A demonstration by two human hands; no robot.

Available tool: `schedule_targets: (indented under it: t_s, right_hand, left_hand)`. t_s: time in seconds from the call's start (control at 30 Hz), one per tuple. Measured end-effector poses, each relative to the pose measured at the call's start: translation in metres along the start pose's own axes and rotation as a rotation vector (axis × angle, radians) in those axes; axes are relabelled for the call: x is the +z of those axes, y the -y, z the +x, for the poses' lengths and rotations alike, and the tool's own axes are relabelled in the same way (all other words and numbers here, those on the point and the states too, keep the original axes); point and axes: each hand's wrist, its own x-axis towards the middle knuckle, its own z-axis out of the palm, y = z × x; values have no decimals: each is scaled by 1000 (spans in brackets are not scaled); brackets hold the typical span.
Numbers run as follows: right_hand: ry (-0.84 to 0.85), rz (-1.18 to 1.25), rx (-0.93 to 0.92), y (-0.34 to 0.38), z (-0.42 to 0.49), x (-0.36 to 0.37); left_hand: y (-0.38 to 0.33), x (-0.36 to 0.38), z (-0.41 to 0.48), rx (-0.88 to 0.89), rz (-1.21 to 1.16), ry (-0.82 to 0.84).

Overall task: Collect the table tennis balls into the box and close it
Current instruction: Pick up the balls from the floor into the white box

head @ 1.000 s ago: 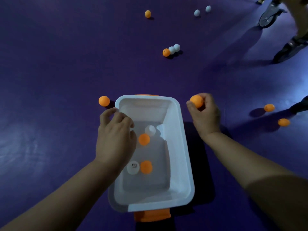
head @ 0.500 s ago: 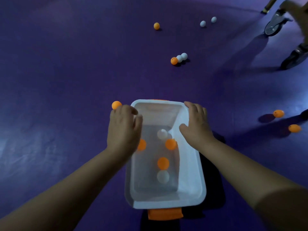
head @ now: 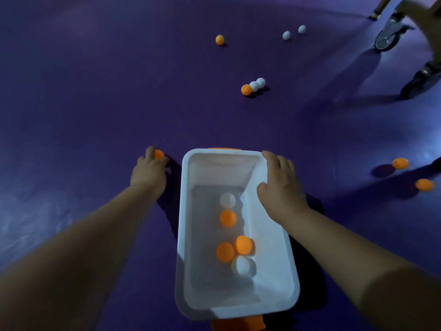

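Observation:
A white open box (head: 184, 211) stands on the purple floor and holds several balls, orange (head: 228, 218) and white (head: 243, 265). My right hand (head: 279, 187) grips the box's right rim, thumb inside and fingers over the far corner. To the left of the box, my left hand (head: 149, 173) curls its fingers around an orange ball (head: 159, 154) on the floor. Loose balls lie farther off: an orange one touching two white ones (head: 253, 86), a single orange (head: 219, 40), two white (head: 286, 35), and two orange at the right (head: 400, 163) (head: 424, 184).
An orange part (head: 238, 324) sticks out under the box's near end. Caster wheels (head: 386, 39) (head: 420, 80) of a wheeled frame stand at the far right, casting long shadows across the floor.
My right hand dropped its orange ball into the box and settled on the right rim. My left hand moved off the box, left and forward, onto the orange ball on the floor.

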Motion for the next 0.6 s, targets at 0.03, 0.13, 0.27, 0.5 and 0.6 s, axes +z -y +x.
schedule_targets:
  t_s: [0.03, 0.13, 0.27, 0.5, 0.6]
  right_hand:
    - [-1, 1, 1, 0, 0, 0]
    - [-3, -10, 6, 0, 0, 0]
    - [-4, 7, 3, -2, 0, 0]
    - [38, 82, 38, -1, -2, -3]
    - [68, 101, 54, -4, -4, -6]
  left_hand:
    - [4, -2, -1, -54, -50, 25]
    - [7, -14, -8, -116, -82, -36]
    - [-20, -45, -31, 37, -158, -300]
    - [-61, -74, -94, 575, -164, -388]
    - [-61, -70, -103, 671, -13, -342]
